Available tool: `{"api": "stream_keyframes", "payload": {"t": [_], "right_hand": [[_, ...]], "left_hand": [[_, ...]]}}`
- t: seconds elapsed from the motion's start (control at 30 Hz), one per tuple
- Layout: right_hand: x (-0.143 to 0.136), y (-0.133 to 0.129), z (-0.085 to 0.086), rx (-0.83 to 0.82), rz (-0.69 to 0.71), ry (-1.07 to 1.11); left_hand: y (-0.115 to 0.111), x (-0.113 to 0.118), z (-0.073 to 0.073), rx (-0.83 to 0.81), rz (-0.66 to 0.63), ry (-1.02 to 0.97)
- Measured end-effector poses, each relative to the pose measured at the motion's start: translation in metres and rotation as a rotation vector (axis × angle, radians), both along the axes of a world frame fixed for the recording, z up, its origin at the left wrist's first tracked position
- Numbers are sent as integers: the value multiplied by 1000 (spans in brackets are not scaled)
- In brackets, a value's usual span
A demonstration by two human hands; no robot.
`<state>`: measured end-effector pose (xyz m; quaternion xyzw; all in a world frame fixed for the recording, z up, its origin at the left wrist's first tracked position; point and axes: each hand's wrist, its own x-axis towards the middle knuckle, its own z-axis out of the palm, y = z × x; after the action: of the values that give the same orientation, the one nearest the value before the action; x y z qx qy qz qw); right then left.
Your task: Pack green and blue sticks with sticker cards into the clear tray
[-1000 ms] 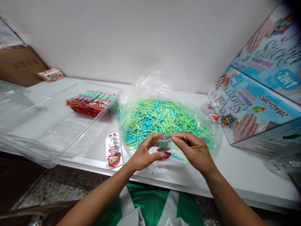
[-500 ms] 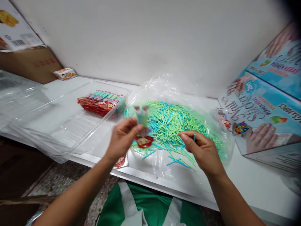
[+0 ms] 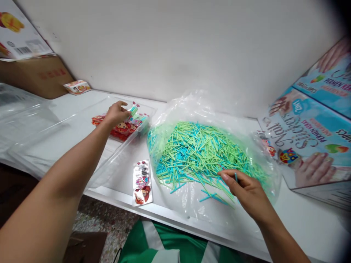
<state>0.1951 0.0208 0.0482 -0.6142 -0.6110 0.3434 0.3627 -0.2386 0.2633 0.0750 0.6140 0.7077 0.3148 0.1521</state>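
Observation:
My left hand point(image 3: 117, 114) reaches into the clear plastic tray point(image 3: 68, 122), resting over a stack of picture packets point(image 3: 124, 131) filled with green and blue sticks. Its thumb touches the topmost packet, and thumb and forefinger look apart. Above the near right part of the stick pile, my right hand point(image 3: 245, 186) is closed in a pinch. A short blue stick point(image 3: 236, 177) pokes up between its fingers. Thin green and blue sticks point(image 3: 200, 146) lie heaped on an opened clear plastic bag point(image 3: 192, 100). One flat packet with a red-haired cartoon figure point(image 3: 142, 184) lies left of the heap.
Printed blue and white cartons point(image 3: 309, 135) stand at the right, with another small packet point(image 3: 267, 144) beside them. More clear trays point(image 3: 24, 113), a brown carton point(image 3: 38, 75) and a small printed box point(image 3: 77, 87) are at the left. A wall backs the white table.
My left hand has carried a filled packet from the front of the heap leftward onto the stack in the tray. My right hand keeps its pinch, nearly in place.

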Motion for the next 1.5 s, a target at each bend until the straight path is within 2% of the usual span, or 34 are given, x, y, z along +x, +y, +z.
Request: {"api": "stream_keyframes", "payload": {"t": [0.07, 0.17, 0.23, 0.33, 0.43, 0.5, 0.57, 0.6, 0.67, 0.7, 0.73, 0.8, 0.83, 0.9, 0.93, 1.0, 1.07, 1.13, 1.2, 1.37, 1.5], "right_hand": [[1, -1, -1, -28, -5, -28], [4, -2, -6, -66, -22, -51], [5, -2, -9, -83, -27, -58], [6, -1, -13, -97, -26, -74], [4, 0, -18, -102, -6, -118], [4, 0, -25, -117, 36, -174], [6, -3, -36, -129, 131, -267], [7, -5, -42, -130, 188, -328], [12, -12, -56, -133, 288, -460], [14, -15, -62, -140, 316, -523], [16, -19, -68, -148, 327, -578], [21, -24, -75, -164, 314, -666], [23, -26, -77, -171, 294, -700], [26, -27, -77, -181, 245, -752], [28, -27, -76, -184, 228, -771], [32, -27, -73, -189, 211, -812], [35, -28, -72, -208, 210, -853], [38, -28, -72, -244, 226, -871], [39, -28, -74, -261, 263, -864], [42, -24, -74, -186, 350, -905], [46, -17, -68, -120, 295, -920]], "left_hand": [[18, 0, -9, -63, -11, 97], [35, 0, -21, -115, -34, 355], [39, 0, -29, -120, -80, 507], [38, -1, -37, -137, -138, 588], [36, 5, -32, -122, -141, 607], [30, 15, -16, -29, -84, 544], [12, 32, 7, 132, -18, 366], [-3, 42, 19, 225, -12, 263], [-49, 65, 38, 427, -141, 115], [-78, 76, 42, 463, -220, 100], [-109, 87, 41, 508, -230, 111], [-169, 102, 23, 518, -278, 190], [-194, 107, 8, 482, -280, 192], [-229, 108, -31, 275, -223, 163], [-237, 105, -50, 165, -147, 180], [-239, 96, -84, -63, 54, 278], [-230, 84, -106, -246, 215, 340], [-219, 73, -117, -392, 265, 318], [-211, 64, -121, -458, 256, 254], [-209, 55, -126, -377, 217, 126], [-212, 61, -122, -284, 230, 213]]}}
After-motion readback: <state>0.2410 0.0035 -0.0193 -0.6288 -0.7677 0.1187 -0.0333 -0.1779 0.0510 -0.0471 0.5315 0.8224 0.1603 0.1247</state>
